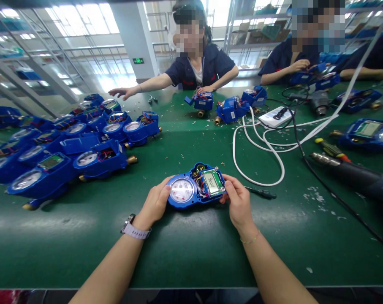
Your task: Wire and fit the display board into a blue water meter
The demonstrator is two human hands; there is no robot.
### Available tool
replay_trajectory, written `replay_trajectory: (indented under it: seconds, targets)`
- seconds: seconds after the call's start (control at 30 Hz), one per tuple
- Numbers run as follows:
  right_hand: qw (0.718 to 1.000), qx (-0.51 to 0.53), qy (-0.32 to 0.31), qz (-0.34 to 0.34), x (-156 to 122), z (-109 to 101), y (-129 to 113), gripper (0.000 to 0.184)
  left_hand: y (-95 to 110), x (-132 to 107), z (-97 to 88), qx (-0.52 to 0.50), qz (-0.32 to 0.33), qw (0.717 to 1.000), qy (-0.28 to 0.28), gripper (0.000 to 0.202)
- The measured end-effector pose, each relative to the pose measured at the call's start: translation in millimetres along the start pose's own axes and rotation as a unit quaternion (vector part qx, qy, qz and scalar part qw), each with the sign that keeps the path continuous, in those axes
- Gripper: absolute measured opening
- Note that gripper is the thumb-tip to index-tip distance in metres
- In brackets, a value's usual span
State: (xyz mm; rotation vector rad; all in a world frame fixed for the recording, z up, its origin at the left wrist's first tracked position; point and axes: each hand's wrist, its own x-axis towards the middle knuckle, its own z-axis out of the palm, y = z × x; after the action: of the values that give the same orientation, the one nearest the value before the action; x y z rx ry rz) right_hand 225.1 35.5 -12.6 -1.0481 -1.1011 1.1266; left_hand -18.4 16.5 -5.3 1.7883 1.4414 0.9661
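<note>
A green bench (191,253) spreads beneath the left hand (158,196) and the right hand (238,198). Left of the left hand sits a cluster of blue meters (80,145); well right of the right hand lies a black tool (365,179). Between the 2 hands is 1 held meter (196,192), the left hand clamped on its dial end, the right hand pinching its screen end; whether it touches the bench is hard to tell. Just beyond the right hand lies a screwdriver (264,193). Beside the right thumb shows a small screen (212,183).
</note>
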Motion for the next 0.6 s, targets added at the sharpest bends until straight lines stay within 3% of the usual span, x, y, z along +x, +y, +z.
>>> replay_trajectory:
  seconds: [0.6]
  targets:
    - [0.999, -0.02, -0.024, -0.021, -0.1, -5.4, 15.3, 0.046, 6.6, -2.6, -1.5, 0.019, -0.008, 1.0, -0.003, 0.051]
